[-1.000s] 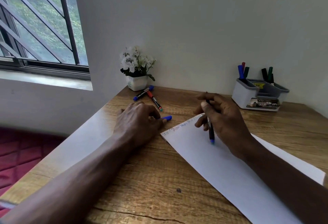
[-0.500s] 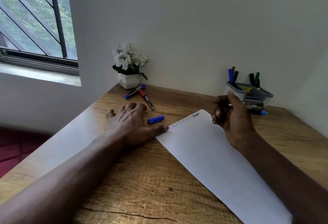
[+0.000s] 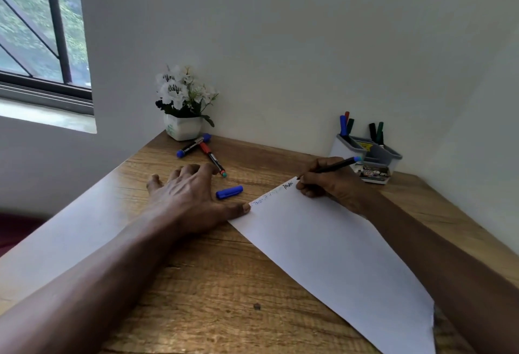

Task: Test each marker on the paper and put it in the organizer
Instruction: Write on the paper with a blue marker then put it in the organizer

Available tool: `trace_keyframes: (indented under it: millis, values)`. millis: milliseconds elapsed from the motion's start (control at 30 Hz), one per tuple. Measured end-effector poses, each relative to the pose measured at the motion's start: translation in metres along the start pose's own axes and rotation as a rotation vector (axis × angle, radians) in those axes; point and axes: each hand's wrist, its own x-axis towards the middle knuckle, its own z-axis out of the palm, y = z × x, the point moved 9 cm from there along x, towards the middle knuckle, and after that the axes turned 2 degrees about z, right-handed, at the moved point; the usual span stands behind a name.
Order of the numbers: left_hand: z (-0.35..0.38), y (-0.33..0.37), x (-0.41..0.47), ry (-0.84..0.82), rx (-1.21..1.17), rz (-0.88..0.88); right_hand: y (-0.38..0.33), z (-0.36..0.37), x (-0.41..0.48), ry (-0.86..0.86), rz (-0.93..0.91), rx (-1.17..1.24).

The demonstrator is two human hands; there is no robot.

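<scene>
**Testing stroke: marker (image 3: pixel 334 166) back at the paper (image 3: pixel 337 255)**

Half a second ago my right hand (image 3: pixel 328 182) was raised clear of the paper with the marker pointing away. Now it has come down, and the tip sits at the paper's far corner, just beside the dark scribble that ends the row of test marks. Thumb and fingers pinch the barrel in a writing grip, blue end up. My left hand (image 3: pixel 191 193) has kept its place, fingers spread flat on the bench (image 3: pixel 196 283) left of the paper, thumb pressing the paper's near-left corner.

I judge this to be the testing step for this marker. Next I need a short stroke on bare paper while the thumb keeps the paper from sliding. Then the blue cap (image 3: pixel 229 192), lying just left of the paper, must go back on before the marker goes into the organizer (image 3: pixel 373 157) beyond the paper's far corner. Two more markers (image 3: pixel 202 150) wait further left of the paper.
</scene>
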Motion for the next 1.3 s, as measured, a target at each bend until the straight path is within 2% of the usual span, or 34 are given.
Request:
trace_keyframes:
  millis: [100,267,1300]
  values:
    - [0.000,0.000,0.000,0.000,-0.002,0.000,0.001,0.004,0.007,-0.003,-0.005,-0.059]
    - [0.001,0.000,0.002,-0.013,-0.006,0.000,-0.001,0.006,0.011,0.097,-0.087,-0.175]
    - [0.001,0.000,0.002,-0.022,-0.010,-0.015,0.002,0.005,0.011,0.115,-0.107,-0.189]
